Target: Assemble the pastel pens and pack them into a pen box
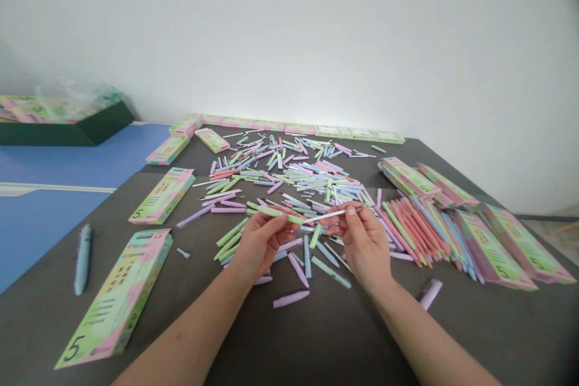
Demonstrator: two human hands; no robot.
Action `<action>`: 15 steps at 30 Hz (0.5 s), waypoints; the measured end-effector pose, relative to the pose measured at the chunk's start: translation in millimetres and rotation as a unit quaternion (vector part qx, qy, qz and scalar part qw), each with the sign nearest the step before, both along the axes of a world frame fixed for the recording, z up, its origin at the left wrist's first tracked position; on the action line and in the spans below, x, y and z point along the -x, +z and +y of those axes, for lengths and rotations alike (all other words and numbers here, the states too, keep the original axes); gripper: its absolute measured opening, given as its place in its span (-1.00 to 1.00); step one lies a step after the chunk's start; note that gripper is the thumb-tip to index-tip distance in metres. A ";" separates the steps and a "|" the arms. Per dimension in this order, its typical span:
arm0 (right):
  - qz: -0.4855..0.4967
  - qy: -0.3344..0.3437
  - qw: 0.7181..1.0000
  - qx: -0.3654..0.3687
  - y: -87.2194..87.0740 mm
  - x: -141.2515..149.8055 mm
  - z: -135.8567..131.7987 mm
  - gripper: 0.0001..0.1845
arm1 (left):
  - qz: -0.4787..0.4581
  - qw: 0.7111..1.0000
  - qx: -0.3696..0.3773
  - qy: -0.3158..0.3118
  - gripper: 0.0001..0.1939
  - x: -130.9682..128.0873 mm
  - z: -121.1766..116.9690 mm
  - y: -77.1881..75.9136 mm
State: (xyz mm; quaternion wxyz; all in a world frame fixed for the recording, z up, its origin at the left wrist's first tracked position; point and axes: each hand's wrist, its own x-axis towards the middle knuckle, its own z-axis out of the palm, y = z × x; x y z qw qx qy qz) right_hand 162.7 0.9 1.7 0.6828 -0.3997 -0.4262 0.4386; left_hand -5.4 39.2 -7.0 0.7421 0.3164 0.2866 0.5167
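Observation:
Between the thumb and fingers of my left hand (265, 238) is a light green pen barrel (280, 215), held nearly level. My right hand (365, 241) pinches a thin white pen refill (326, 216). One end of the refill points at the barrel's right end; whether it is inside the barrel, I cannot tell. Below and behind both hands spreads a loose pile of pen parts (303, 178) in green, purple, blue and white. Close under my hands lie a purple pen part (291, 299) and a green pen part (332, 271).
Pink-and-green boxes (115, 295) line the left side and the back edge of the dark table (316, 344). To the right, coral, green and blue pens (420, 229) lie in a row beside more boxes (495, 247). A dark green tray (90, 126) stands far left.

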 end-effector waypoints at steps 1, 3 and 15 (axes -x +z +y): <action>0.000 -0.001 1.000 -0.001 -0.6 0.3 0.2 -0.84 | -0.001 1.000 -0.001 0.002 -0.79 -0.1 -0.2 -0.3; 0.001 0.001 1.000 0.002 -1.8 1.1 0.7 -0.83 | 0.000 1.000 -0.001 0.003 -0.78 -0.4 -0.7 -0.8; 0.122 0.076 0.985 0.097 -9.0 7.7 1.6 -0.85 | 0.040 0.999 -0.017 -0.018 -0.78 -3.3 -5.1 0.0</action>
